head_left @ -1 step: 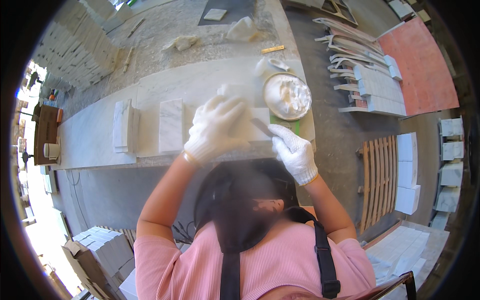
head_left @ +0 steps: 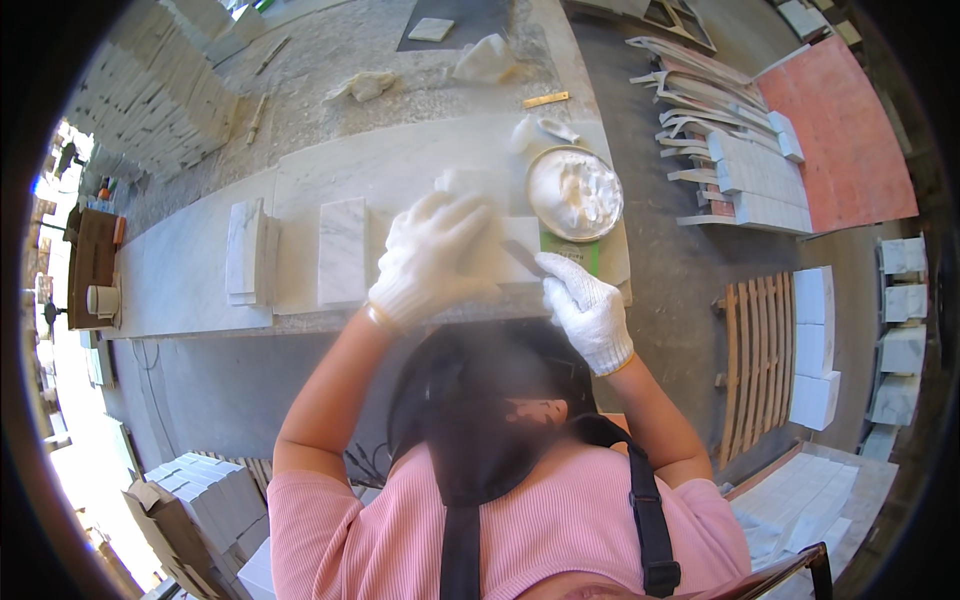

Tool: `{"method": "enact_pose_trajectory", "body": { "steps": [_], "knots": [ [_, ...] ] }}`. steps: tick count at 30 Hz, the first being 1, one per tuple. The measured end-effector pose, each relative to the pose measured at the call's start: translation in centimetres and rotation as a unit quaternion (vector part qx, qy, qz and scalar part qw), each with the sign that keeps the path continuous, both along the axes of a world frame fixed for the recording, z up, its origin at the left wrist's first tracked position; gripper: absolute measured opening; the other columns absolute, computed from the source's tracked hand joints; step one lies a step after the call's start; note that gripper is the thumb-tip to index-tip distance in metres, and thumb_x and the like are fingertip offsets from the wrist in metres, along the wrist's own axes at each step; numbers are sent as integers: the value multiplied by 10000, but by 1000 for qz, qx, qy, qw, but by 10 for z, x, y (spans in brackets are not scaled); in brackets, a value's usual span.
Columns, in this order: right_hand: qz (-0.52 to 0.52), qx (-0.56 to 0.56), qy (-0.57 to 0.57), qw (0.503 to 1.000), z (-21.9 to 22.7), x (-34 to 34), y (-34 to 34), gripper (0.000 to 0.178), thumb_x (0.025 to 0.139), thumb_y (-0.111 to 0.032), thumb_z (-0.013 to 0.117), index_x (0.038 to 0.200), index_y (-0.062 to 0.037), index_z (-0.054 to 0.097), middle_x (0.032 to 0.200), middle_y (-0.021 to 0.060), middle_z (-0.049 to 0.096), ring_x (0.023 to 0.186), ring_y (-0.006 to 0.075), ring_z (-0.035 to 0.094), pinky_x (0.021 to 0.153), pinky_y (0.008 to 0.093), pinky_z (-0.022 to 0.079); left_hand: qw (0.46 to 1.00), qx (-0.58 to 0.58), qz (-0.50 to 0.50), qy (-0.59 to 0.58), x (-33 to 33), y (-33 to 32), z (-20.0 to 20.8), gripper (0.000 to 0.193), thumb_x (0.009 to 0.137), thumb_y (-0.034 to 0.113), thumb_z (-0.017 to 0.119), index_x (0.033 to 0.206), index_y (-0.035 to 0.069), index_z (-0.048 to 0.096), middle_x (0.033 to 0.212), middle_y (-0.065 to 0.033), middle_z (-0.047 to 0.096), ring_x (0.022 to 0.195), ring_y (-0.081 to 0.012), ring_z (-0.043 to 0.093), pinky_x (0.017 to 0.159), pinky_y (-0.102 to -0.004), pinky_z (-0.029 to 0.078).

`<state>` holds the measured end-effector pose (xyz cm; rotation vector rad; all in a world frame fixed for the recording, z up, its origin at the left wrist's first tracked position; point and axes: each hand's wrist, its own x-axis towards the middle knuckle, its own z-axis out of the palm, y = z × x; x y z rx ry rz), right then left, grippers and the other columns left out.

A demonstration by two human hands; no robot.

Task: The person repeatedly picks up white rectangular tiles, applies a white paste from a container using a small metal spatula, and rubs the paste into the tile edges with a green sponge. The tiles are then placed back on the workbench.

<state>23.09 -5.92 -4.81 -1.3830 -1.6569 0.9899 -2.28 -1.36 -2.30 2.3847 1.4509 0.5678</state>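
My left hand (head_left: 430, 255), in a white knit glove, lies with fingers stretched out over a white tile (head_left: 518, 232) on the workbench. Much of that tile is hidden beneath the glove, and haze blurs the area. My right hand (head_left: 588, 310), gloved the same way, is closed around a putty knife (head_left: 523, 254). Its thin dark blade rests against or just above the tile's right part; contact cannot be made out. Just beyond my right hand stands a round tub of white paste (head_left: 574, 195), beside a green printed piece (head_left: 575, 253).
Left of my hands lie a marble tile (head_left: 343, 250) and stacked tiles (head_left: 250, 253). A yellow ruler piece (head_left: 545, 99) and a crumpled cloth (head_left: 362, 86) lie farther back. Tall tile stacks (head_left: 155, 90) stand far left. A wooden pallet (head_left: 757, 360) is on the floor right.
My right hand has shifted very slightly toward me with the putty knife. The left hand stays in place.
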Motion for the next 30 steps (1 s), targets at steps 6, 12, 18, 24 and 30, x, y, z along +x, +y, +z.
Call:
{"method": "enact_pose_trajectory", "body": {
  "steps": [6, 12, 18, 24, 30],
  "knots": [
    [-15, 208, -119, 971, -1, -26, -4, 311, 975, -71, 711, 1285, -49, 724, 907, 122, 768, 682, 132, 719, 632, 321, 577, 1000, 13, -7, 3, 0, 0, -1, 959, 592, 481, 931, 1424, 106, 637, 1542, -73, 582, 1424, -431, 489, 1143, -552, 407],
    [-49, 17, -43, 998, 6, -10, 0, 306, 982, -69, 694, 1286, -56, 726, 822, 103, 753, 622, 152, 705, 623, 321, 574, 1000, 15, -2, 6, 0, 0, -2, 948, 594, 471, 929, 1420, 108, 639, 1534, -79, 589, 1413, -439, 499, 1143, -542, 410],
    [-8, 171, -106, 980, -5, -25, -6, 302, 971, -79, 701, 1270, -52, 730, 1003, 182, 776, 779, 260, 760, 737, 351, 595, 999, 36, -3, 0, 2, 0, -4, 927, 596, 457, 925, 1405, 103, 643, 1514, -78, 603, 1396, -426, 515, 1135, -545, 414],
    [-9, 88, -75, 993, 1, -14, -3, 296, 971, -109, 713, 1262, -62, 744, 1038, 182, 780, 808, 278, 771, 755, 367, 602, 1000, 26, -12, -3, 0, 1, -5, 958, 579, 448, 944, 1418, 106, 635, 1514, -104, 599, 1411, -424, 501, 1145, -552, 416],
    [29, 65, -21, 997, 12, -15, -9, 341, 1011, -174, 663, 1347, -119, 683, 1056, 202, 759, 894, 359, 755, 799, 418, 594, 999, 27, -11, 36, 2, 0, 1, 1013, 565, 489, 951, 1435, 85, 623, 1537, -118, 578, 1443, -456, 463, 1156, -560, 408]
  ]
}}
